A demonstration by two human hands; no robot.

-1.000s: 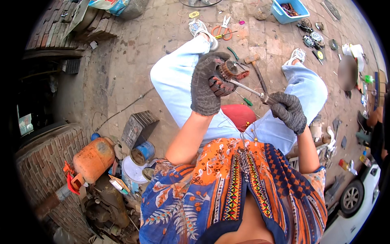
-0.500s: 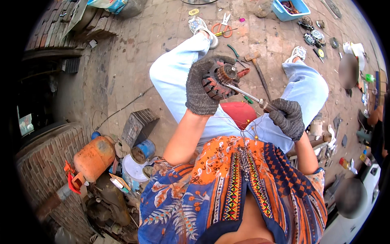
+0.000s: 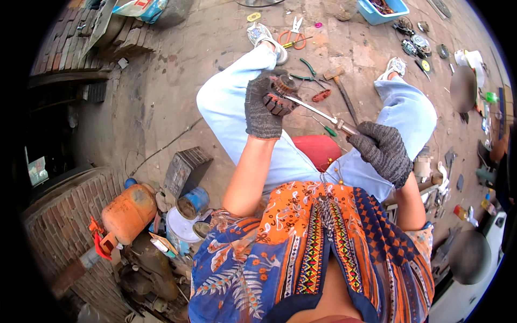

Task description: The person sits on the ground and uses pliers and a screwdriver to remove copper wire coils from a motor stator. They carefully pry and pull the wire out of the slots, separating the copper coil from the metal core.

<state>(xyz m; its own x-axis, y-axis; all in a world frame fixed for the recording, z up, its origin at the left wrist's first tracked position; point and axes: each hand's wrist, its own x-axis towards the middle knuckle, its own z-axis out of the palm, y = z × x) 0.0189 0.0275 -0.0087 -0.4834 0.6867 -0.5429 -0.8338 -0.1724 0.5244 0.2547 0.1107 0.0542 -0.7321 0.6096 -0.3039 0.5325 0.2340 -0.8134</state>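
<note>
Head view: the left hand (image 3: 262, 110), in a dark grey knitted glove near the centre top of the frame, is wrapped around a copper-wound rotor (image 3: 279, 104), its ribbed round end facing up and its windings showing at the lower right of the palm. The right hand (image 3: 385, 151), gloved alike and right of centre, is closed on the handle of a long metal tool (image 3: 318, 112), whose bright shaft slants up and left to the rotor; whether the tip touches the windings is too small to tell. Below the shaft, at mid-frame, a red seat (image 3: 318, 151) shows between the legs of the pale jeans (image 3: 237, 99), with a green-handled screwdriver (image 3: 329, 131) just above it. Higher up on the paving lie a red piece (image 3: 321, 96), a hammer (image 3: 342, 90) and green-handled pliers (image 3: 308, 67); farther toward the top edge, orange-handled scissors (image 3: 285, 38) lie near a shoe. A blue tub (image 3: 385, 20) stands at the upper right, an orange tank (image 3: 128, 215) at the lower left, beside a blue can (image 3: 196, 199)
</note>
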